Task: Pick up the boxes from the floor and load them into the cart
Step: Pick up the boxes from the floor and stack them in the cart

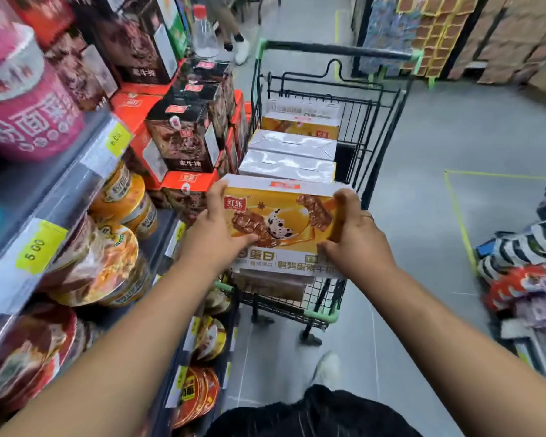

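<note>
With the stacked cartons (pixel 183 134) on the shelf crowding my left hand (pixel 215 228) and both sets of fingers clamped on the orange box (pixel 281 222) over the cart (pixel 382 121) – my right hand (pixel 353 238) gripping only its corner – it could tilt and slip past the boxes already loaded (pixel 290 156).

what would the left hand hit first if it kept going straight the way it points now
Probably the nearest white-topped box already in the cart. The left hand, gripping the orange box, points up the cart; depth is unclear.

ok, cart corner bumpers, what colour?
Light green, on the black wire shopping cart; the near corner bumper shows best in the head view.
</note>
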Available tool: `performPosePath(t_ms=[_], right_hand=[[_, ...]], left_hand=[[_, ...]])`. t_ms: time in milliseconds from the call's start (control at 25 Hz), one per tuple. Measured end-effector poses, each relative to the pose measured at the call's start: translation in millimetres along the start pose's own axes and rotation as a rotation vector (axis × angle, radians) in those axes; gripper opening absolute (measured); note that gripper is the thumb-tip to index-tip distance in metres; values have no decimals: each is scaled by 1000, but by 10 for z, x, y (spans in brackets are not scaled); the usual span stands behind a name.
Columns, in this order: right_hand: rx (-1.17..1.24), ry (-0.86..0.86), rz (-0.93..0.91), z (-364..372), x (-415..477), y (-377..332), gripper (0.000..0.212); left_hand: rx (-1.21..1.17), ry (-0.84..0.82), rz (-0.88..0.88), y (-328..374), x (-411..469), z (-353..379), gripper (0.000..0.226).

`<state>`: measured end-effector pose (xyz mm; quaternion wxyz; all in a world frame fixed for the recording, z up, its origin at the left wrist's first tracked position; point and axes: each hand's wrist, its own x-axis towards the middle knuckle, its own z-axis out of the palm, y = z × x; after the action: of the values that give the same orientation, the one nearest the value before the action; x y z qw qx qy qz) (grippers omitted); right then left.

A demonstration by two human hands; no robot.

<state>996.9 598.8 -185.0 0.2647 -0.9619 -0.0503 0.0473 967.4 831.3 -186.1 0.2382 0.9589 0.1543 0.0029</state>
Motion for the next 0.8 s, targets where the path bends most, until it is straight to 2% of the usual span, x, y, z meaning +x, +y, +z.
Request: performPosePath(t_ms=[200, 480, 800], right_hand=[[21, -57, -20, 223, 596, 162, 65], [26, -123, 78, 525, 1009, 98, 53], [53, -163, 138, 814, 1069, 76, 42]], left_hand=[[29, -13, -49, -15, 562, 295, 81], [13, -81, -81, -121, 1158, 484, 64], [-63, -149, -69, -335, 1307, 651, 61]])
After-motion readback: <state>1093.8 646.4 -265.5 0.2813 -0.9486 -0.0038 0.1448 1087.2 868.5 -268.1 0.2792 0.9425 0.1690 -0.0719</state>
